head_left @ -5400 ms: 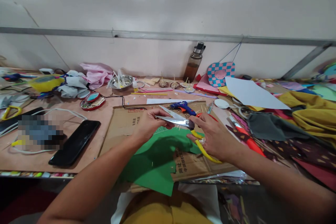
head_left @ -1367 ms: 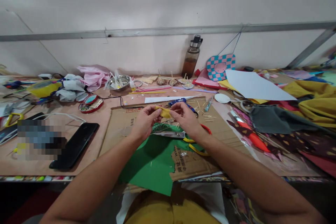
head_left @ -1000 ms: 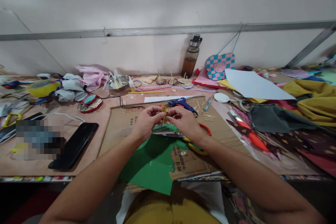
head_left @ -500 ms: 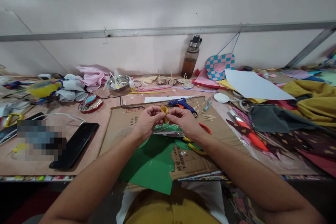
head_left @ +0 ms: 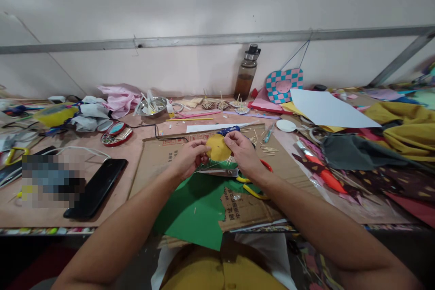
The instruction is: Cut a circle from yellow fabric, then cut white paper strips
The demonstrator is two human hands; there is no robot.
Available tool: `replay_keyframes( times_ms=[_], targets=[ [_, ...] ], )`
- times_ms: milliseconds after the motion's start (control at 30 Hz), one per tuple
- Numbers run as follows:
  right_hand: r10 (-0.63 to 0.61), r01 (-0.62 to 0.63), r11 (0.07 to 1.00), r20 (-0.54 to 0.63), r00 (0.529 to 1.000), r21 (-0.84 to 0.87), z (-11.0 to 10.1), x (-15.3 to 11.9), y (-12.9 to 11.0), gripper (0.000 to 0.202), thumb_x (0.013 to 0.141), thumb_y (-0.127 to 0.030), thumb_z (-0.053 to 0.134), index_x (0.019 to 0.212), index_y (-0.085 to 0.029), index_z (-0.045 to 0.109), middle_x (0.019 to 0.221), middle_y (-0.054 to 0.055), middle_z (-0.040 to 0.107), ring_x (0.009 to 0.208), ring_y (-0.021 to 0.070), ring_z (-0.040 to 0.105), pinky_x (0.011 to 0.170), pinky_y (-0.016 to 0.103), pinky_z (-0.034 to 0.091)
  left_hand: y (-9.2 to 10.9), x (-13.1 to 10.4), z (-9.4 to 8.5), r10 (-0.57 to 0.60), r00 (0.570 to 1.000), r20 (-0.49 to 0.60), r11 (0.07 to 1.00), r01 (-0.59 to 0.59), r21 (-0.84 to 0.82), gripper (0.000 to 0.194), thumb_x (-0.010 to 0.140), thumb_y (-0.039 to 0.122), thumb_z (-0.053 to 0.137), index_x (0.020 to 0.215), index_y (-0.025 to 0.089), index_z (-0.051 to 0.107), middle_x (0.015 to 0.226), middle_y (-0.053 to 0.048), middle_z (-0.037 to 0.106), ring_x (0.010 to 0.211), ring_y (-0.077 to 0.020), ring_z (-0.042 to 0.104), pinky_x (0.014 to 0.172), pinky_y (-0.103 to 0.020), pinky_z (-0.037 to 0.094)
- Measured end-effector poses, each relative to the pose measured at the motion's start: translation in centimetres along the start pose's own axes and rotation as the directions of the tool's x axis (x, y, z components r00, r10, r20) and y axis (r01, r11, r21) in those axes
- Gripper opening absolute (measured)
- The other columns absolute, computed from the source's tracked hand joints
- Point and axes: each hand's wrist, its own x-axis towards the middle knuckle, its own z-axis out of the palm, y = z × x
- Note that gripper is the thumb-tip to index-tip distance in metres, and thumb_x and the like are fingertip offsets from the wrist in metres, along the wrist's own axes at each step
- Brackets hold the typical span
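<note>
A round yellow disc (head_left: pixel 218 148), thin like fabric or paper, is held up flat between my two hands, with a small dark mark near its middle. My left hand (head_left: pixel 192 157) pinches its left edge. At the upper right edge, my right hand (head_left: pixel 240 150) grips it between thumb and finger. Below my hands lie scissors with yellow and red handles (head_left: pixel 255 191), their blades partly covered. They rest near a green sheet (head_left: pixel 190 210) on a piece of cardboard (head_left: pixel 146 167). Behind the disc is a blue glue gun (head_left: pixel 228 130), mostly hidden.
Thin wooden sticks (head_left: pixel 269 150) and a cutter knife (head_left: pixel 269 133) lie right of the glue gun. A bottle (head_left: pixel 245 79) stands at the back wall. To the left is a black phone (head_left: pixel 97 189); folded yellow cloth (head_left: pixel 408 133) is piled at right.
The yellow disc was folded or curled small between my fingertips and is now spread flat. My right hand has shifted slightly right and my left hand slightly left.
</note>
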Motion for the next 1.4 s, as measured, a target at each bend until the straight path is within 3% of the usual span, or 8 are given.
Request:
replay_keyframes(
  times_ms=[167,333,467,667,967,1133,1400],
  targets=[
    [0.002,-0.001,0.999,0.022,1.000,-0.044,0.1,-0.2,-0.5,0.041,0.069,-0.058,0.074,0.082,-0.024,0.054,0.071,-0.004,0.058,0.065,0.0149,0.054,0.063,0.029,0.045,-0.2,-0.1,0.2,0.019,0.997,0.070,1.000,-0.018,-0.018,0.049,0.059,0.055,0.090,0.076,0.012,0.073,0.070,-0.005,0.067,0.056,-0.0091,0.052,0.049,-0.021,0.039],
    [0.024,-0.022,0.999,0.062,0.998,-0.037,0.3,-0.5,-0.6,0.044,0.071,-0.063,0.073,0.084,-0.024,0.055,0.072,-0.004,0.059,0.064,0.0150,0.055,0.060,0.028,0.046,-0.4,-0.1,0.0,0.042,0.999,0.027,0.996,-0.044,0.084,0.045,0.046,0.037,0.099,0.078,0.013,0.077,0.073,-0.003,0.069,0.059,-0.0079,0.051,0.054,-0.020,0.039],
    [0.021,-0.019,1.000,0.104,0.994,-0.020,0.4,-0.5,-0.6,0.047,0.068,-0.063,0.075,0.085,-0.024,0.057,0.075,-0.003,0.062,0.065,0.0152,0.056,0.062,0.029,0.047,-0.5,-0.1,-0.1,0.025,0.998,0.052,0.992,-0.031,0.121,0.044,0.049,0.038,0.098,0.078,0.013,0.077,0.071,-0.003,0.068,0.056,-0.0076,0.051,0.054,-0.021,0.039],
    [-0.027,0.028,0.991,0.015,1.000,-0.128,0.0,-0.2,-0.2,0.039,0.067,-0.056,0.076,0.077,-0.023,0.059,0.070,-0.002,0.061,0.064,0.0159,0.054,0.062,0.031,0.047,-0.4,-0.4,0.0,0.002,0.994,0.111,0.990,-0.018,0.139,0.039,0.053,0.038,0.096,0.077,0.015,0.077,0.075,-0.004,0.071,0.063,-0.0119,0.059,0.059,-0.023,0.045],
    [-0.131,0.127,0.961,0.002,0.991,-0.246,0.4,-0.7,-0.3,0.029,0.073,-0.049,0.071,0.074,-0.022,0.059,0.067,-0.002,0.058,0.062,0.0152,0.050,0.059,0.030,0.041,-0.7,-0.2,0.0,0.012,0.999,0.048,0.995,-0.017,0.101,0.045,0.048,0.040,0.098,0.078,0.013,0.079,0.072,-0.004,0.071,0.057,-0.0096,0.056,0.054,-0.021,0.041],
    [-0.131,0.126,0.964,-0.005,0.991,-0.235,0.4,-0.5,-0.2,0.028,0.074,-0.049,0.070,0.073,-0.022,0.060,0.067,-0.002,0.059,0.063,0.0153,0.051,0.060,0.029,0.042,-0.8,0.1,-0.1,0.017,0.998,0.066,0.995,-0.023,0.093,0.051,0.047,0.038,0.099,0.088,0.014,0.080,0.083,-0.006,0.075,0.068,-0.0138,0.065,0.064,-0.023,0.049],
    [-0.089,0.083,0.986,-0.036,0.995,-0.142,0.5,0.4,0.2,0.035,0.065,-0.054,0.074,0.069,-0.023,0.058,0.063,-0.003,0.058,0.062,0.0150,0.050,0.059,0.029,0.042,-0.8,0.4,-0.4,0.027,0.999,0.033,0.994,-0.030,0.101,0.047,0.046,0.031,0.098,0.086,0.013,0.080,0.085,-0.007,0.077,0.069,-0.0155,0.067,0.066,-0.026,0.052]
  ],
)
